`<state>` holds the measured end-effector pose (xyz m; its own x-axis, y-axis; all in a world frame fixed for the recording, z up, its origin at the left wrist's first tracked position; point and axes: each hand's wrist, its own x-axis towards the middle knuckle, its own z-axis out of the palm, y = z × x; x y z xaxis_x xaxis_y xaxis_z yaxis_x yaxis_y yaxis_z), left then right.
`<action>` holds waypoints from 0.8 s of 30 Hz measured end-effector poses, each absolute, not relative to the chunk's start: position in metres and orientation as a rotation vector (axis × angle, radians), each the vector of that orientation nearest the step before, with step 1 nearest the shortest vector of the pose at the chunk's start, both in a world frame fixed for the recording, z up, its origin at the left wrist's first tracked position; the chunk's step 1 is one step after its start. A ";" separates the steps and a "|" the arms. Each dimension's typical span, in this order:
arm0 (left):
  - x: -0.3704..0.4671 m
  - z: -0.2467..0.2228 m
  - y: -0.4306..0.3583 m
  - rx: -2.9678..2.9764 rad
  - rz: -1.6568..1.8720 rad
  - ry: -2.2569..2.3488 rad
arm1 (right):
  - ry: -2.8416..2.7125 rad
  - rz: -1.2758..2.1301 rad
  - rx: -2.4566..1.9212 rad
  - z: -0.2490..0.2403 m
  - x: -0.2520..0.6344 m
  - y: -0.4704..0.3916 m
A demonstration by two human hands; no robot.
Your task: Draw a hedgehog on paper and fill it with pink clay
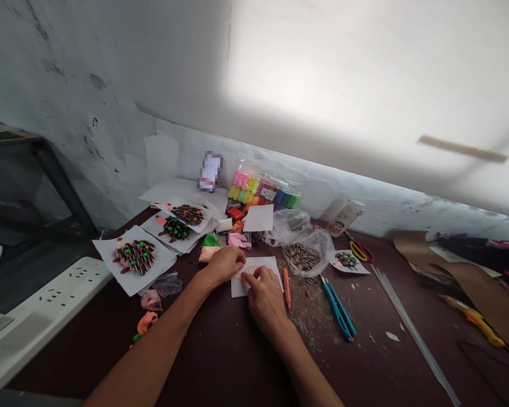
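Both forearms run up from the bottom edge toward the middle of the dark brown table (237,362). The right hand (265,299) lies palm down on the near right part of a small white card (254,271), fingers curled loosely, fingertips pressing a pinkish piece of clay on the card; whether anything is pinched between them cannot be told. The left hand (225,263) rests at the card's 10 o'clock corner, fingers bent and touching that same spot from the other side, nothing clearly gripped.

At 3 o'clock from the card, just beside it, lies an orange pen (287,289), and further that way a pair of blue tools (338,308). At 9 o'clock, scraps of orange clay (146,322) sit near the left forearm, and a white power strip (63,291) lies at the table's left edge.

Beyond the card at 1 o'clock is a clear bag of sunflower seeds (303,257). At 10 o'clock, three white sheets each carry a seed-covered hedgehog figure (136,255) (dotted with green and orange). Farthest, against the wall at 12 o'clock, stands a pack of coloured clay (263,192).
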<state>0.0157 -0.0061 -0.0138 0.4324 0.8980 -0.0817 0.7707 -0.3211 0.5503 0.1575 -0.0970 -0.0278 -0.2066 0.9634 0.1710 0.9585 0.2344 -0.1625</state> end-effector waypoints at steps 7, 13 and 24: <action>0.016 -0.015 -0.006 2.178 0.333 1.408 | -2.267 -0.012 -1.844 -0.026 0.149 -0.095; 0.015 -0.016 -0.006 2.192 0.347 1.394 | -2.071 0.177 -1.751 -0.035 0.156 -0.089; 0.016 -0.011 -0.008 2.176 0.342 1.408 | -2.284 0.010 -1.682 -0.030 0.157 -0.099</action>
